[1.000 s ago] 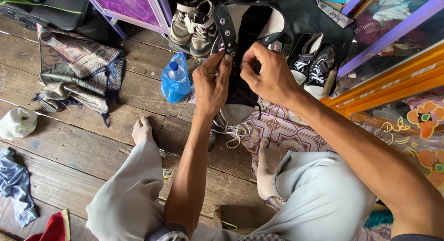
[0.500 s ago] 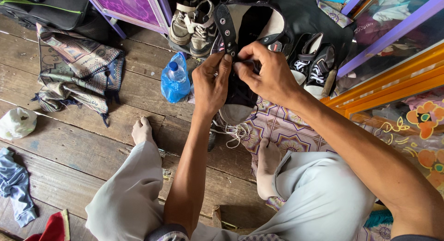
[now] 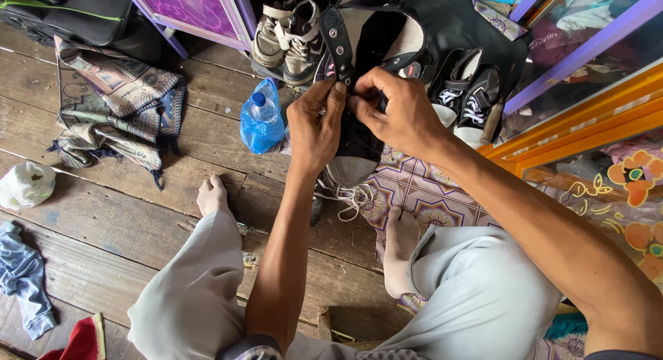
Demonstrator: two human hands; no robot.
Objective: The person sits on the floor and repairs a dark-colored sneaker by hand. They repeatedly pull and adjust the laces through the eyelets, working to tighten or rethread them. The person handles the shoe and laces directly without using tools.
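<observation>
Hands meet over a black high-top sneaker held upright above the wooden floor: the left hand and right hand both pinch its upper near the eyelets. White laces dangle below; a blue plastic bag lies just left.

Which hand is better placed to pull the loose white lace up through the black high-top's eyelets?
Probably the left hand: it sits lower on the black high-top, nearer the loose white lace. The right hand pinches the upper near the eyelets.
</observation>
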